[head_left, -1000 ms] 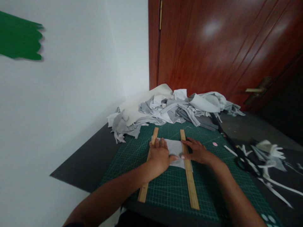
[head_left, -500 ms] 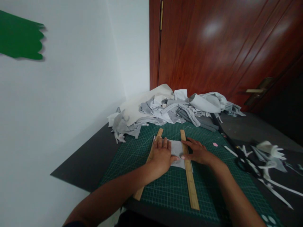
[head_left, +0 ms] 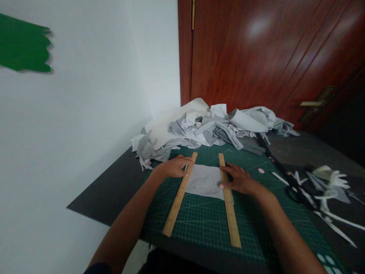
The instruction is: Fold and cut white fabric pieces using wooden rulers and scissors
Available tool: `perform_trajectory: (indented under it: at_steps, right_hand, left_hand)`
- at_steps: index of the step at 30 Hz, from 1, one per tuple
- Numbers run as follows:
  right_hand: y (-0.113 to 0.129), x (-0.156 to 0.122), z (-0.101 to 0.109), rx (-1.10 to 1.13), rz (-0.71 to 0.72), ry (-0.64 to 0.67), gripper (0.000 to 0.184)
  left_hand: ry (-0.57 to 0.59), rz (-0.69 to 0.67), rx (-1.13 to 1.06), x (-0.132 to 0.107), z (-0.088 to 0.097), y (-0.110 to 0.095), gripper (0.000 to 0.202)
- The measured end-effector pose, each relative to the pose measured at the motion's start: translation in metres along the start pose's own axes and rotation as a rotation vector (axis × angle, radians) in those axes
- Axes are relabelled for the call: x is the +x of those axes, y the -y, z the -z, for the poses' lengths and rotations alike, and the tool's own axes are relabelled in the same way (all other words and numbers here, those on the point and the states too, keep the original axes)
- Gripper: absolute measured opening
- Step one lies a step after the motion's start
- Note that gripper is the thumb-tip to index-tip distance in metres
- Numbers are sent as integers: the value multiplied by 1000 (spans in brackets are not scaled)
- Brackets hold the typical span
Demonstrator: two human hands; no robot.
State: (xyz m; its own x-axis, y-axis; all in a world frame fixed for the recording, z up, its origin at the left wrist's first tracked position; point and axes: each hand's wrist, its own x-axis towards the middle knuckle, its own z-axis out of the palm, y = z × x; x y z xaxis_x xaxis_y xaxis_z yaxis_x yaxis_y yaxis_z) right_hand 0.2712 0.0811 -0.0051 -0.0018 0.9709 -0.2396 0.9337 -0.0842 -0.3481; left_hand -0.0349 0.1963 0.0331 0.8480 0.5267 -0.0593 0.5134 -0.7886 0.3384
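Observation:
A rectangular piece of grey fabric lies flat on the green cutting mat. Along its left side runs one wooden ruler, and another wooden ruler lies over its right side. My left hand grips the left ruler near its far end, with fingertips and thumb at the ruler's edge. On the right ruler, beside the fabric, my right hand has its fingers and thumb closed on it. Part of the fabric's right edge shows beyond that ruler.
Grey and white fabric scraps are heaped behind the mat, against the wall and the wooden door. At right lie black-handled scissors, pale fabric strips and a small pink piece.
My left hand has lifted off the fabric and moved left and outward to the left ruler, uncovering the cloth. My right hand stays on the right ruler. The camera view has shifted slightly.

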Motion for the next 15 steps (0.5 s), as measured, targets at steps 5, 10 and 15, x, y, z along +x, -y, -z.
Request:
perform_trajectory:
  at_steps: [5,10,15]
  right_hand:
    - [-4,2,-3,3,18,-9,90]
    - [-6,5,-4,-14,12,-11,91]
    - [-8,5,-5,-17,23,-17,92]
  left_hand:
    - [79,98,0,1,-9,13,74]
    - [90,123,-10,2,-11,17,79]
    - [28,81,-11,3,-13,22,81]
